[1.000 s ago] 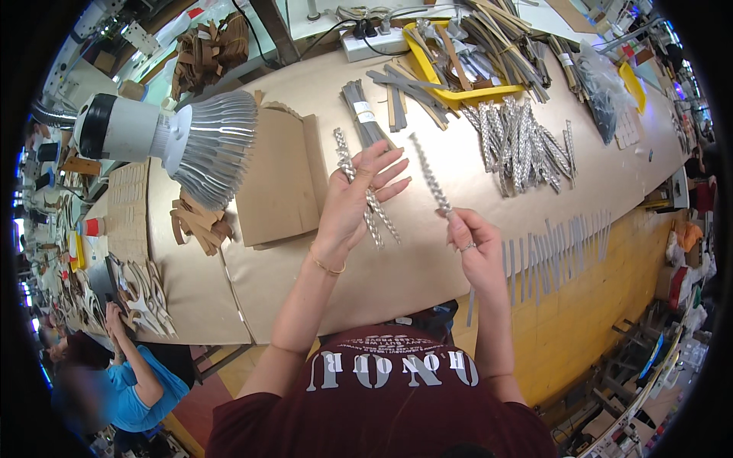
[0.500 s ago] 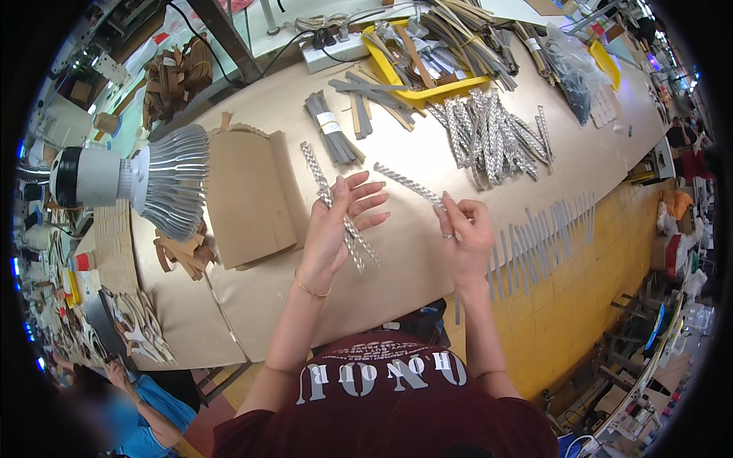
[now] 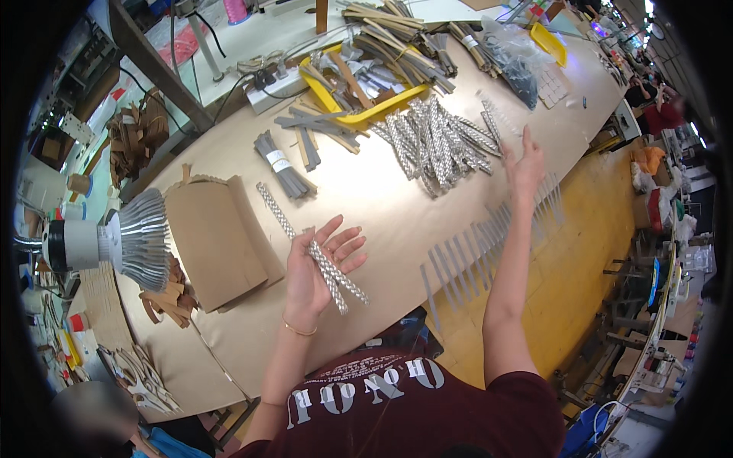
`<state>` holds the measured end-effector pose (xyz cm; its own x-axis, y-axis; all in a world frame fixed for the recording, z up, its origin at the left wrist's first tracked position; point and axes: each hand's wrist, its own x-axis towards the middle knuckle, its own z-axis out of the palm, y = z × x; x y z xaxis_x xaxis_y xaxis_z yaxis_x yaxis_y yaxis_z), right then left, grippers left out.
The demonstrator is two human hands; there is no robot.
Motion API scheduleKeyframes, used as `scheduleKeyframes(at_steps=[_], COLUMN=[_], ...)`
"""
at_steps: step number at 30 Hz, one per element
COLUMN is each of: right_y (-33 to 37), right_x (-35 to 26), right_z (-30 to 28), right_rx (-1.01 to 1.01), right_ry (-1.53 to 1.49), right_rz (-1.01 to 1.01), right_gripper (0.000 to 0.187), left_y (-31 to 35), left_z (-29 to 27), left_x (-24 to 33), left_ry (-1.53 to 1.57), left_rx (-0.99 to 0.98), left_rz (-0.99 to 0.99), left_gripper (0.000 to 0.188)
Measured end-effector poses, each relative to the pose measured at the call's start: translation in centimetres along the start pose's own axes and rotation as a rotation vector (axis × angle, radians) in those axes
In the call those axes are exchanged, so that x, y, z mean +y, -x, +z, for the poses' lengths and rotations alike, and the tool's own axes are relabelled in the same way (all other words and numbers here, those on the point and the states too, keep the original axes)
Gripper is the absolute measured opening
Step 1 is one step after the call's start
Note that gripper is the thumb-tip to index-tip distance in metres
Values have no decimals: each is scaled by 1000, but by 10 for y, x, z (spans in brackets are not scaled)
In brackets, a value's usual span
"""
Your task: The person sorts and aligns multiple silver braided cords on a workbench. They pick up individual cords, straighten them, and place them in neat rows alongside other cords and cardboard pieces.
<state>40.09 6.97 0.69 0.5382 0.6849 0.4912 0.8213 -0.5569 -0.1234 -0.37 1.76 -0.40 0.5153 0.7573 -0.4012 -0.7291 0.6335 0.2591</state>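
Silver braided strips (image 3: 327,269) are held across the palm of the left hand (image 3: 305,281), its grip loosely curled with fingers spread. The right hand (image 3: 525,172) is extended over the worktop (image 3: 389,252), near the braided pile (image 3: 435,149); whether anything is held in its grip cannot be told.

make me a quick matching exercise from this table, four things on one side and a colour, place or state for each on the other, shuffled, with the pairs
Column one:
1. left hand
2. right hand
3. tray behind the braided pile
4. grey bundle

Column two:
A. yellow
B. wrapped with a white band
C. to the right of the braided pile
D. holding braided silver strips

Pairs: 1-D, 2-C, 3-A, 4-B
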Motion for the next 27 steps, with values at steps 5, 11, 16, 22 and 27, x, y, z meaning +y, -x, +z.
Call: scheduleKeyframes(at_steps=[5,11,16,22,27], right_y=[62,156,173,168,171], right_x=[-32,-110,-136,-144,-143], right_z=[-33,-90,-112,-117,-118], right_rx=[-380,-1132,-1269,-1210,-1221], right_ry=[-628,-1267,-1280,-1213,-1216], right_rz=[84,-197,-53,54,-3], right_gripper=[47,28,28,28,29], left_y=[-2,-5,2,5,1], left_z=[8,34,42,39,36], left_x=[-3,-4,-1,8,14], left_ry=[-187,-434,-502,-514,-641], left_rx=[60,-26,-49,-10,69], left_rz=[66,180,235,194,238], left_gripper=[50,53,54,49,37])
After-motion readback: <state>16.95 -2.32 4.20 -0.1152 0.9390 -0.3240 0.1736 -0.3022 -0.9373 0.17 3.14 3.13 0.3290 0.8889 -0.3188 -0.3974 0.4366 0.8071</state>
